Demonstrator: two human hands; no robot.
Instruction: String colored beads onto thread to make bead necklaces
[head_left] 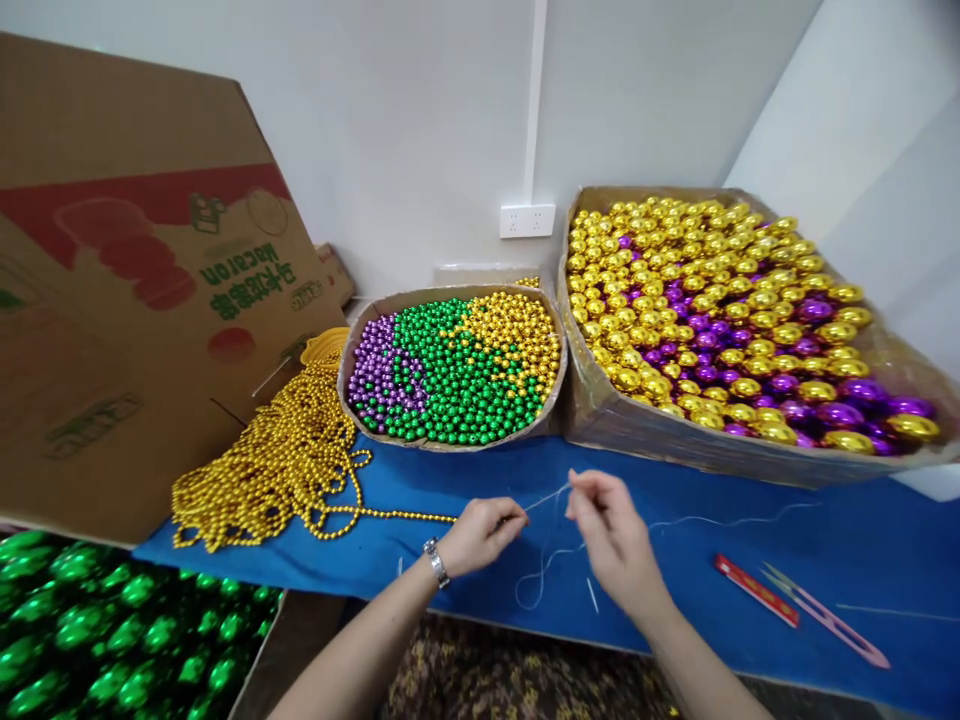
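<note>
My left hand point(480, 537), with a metal watch at its wrist, is closed in a pinch on a thin white thread point(547, 496). To its right, my right hand point(613, 535) pinches the same thread, which is stretched between the two. A loose loop of thread hangs below onto the blue cloth point(517, 620), and another length trails to the right. A strand of gold beads point(409, 515) runs from a gold heap point(277, 470) up to my left hand; whether the fingers hold its end is hidden.
Behind my hands stands a box point(442, 443) of small purple, green and gold beads. A larger box point(667, 430) holds gold and purple baubles. Pink-handled snips point(840, 625) and a red strip point(756, 590) lie right. A cardboard carton point(112, 400) and green baubles point(82, 625) are left.
</note>
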